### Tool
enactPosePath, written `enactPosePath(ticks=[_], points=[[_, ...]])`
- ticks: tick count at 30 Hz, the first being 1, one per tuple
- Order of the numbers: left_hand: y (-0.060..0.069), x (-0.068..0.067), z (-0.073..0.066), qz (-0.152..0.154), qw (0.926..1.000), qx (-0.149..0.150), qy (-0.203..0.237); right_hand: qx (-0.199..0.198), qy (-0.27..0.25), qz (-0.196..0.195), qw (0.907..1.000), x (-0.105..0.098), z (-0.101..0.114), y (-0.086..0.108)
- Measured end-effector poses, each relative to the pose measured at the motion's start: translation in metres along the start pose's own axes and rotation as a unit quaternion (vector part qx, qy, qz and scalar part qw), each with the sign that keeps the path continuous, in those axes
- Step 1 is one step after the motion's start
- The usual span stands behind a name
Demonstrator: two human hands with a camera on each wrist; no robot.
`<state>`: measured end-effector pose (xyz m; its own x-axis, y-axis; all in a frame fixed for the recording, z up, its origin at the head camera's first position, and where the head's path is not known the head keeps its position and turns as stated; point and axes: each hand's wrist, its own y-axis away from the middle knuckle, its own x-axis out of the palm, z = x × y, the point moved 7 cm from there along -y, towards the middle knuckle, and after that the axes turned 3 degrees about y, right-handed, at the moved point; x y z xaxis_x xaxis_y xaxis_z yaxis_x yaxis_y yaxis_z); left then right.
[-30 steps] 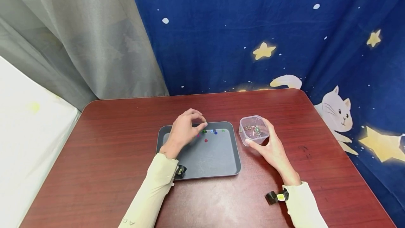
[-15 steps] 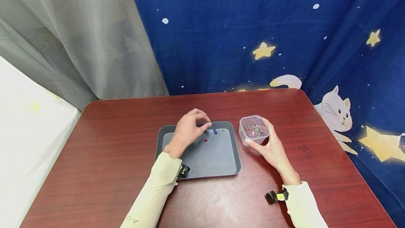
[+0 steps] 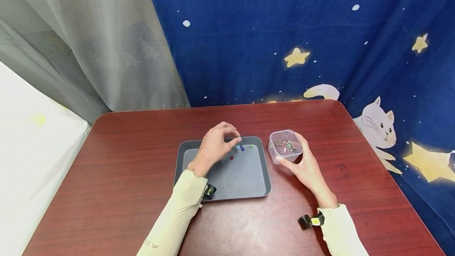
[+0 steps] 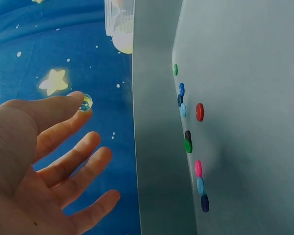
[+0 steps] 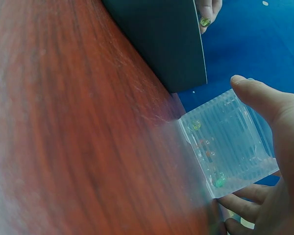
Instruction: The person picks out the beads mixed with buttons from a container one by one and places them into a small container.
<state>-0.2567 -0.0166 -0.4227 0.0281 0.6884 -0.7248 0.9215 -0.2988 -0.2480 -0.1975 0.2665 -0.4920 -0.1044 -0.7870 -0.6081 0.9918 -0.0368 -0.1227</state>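
Observation:
My left hand [image 3: 214,145] is above the far side of a grey tray [image 3: 241,179]. Between its thumb and index fingertip it pinches a clear glass marble [image 4: 87,102] with a yellow-green swirl, while the other fingers are spread. Small round buttons lie in the tray along its far side, among them a red button [image 4: 200,112], a green button [image 4: 188,145] and a pink button [image 4: 198,168]. Right of the tray, my right hand [image 3: 308,168] grips a clear plastic box [image 3: 273,155] by its sides. Several marbles lie inside, including a green marble [image 5: 219,180].
A dark red wooden table [image 3: 128,161] bears the tray and box. Behind it hangs a blue curtain [image 3: 241,50] with stars, beside a grey curtain [image 3: 99,42]. The tray's raised wall [image 5: 161,39] stands between my two hands.
My left hand has moved a little to the right above the tray's far edge, still pinching the marble. My right hand and the plastic box have stayed in place.

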Motion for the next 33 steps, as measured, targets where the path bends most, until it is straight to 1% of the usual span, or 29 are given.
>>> enactPosePath(ticks=[12,23,33], points=[[0.0,0.005,-0.003,0.004,0.9998,-0.003,0.018,0.004,0.005,0.006,1.0,0.001,-0.002,-0.002],[0.0,0.008,-0.011,0.001,0.9996,0.011,0.027,0.01,0.009,0.009,0.9999,0.001,-0.004,0.0],[-0.002,0.013,-0.015,0.011,0.9996,0.012,0.022,0.006,0.003,0.006,1.0,0.001,-0.004,-0.001]])
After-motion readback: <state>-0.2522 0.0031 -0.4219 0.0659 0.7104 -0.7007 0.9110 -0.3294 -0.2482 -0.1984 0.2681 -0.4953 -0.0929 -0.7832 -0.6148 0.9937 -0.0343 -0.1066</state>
